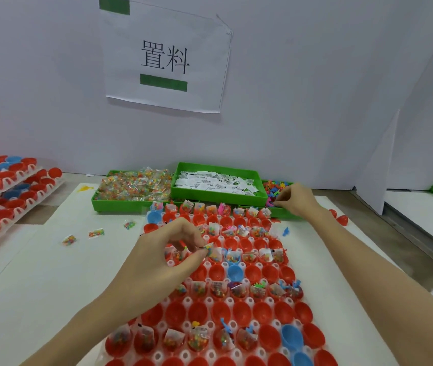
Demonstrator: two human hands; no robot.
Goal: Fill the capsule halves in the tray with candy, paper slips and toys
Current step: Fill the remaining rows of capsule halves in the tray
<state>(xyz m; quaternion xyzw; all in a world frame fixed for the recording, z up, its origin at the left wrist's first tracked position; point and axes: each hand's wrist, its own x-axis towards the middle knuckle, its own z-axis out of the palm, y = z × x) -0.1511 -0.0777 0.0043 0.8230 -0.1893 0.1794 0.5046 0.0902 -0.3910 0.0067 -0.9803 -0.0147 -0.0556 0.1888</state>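
Left hand (167,249) hovers over the middle of the capsule tray (223,302), thumb and fingers pinching a candy packet (211,249) above a red half. Right hand (295,198) reaches into the toy bin (276,191) at the table's far edge, fingers curled among the toys; what it grips, I cannot tell. Beside it sit the slip bin (218,184) and the candy bin (131,191). Some rows of halves hold packets, others gape.
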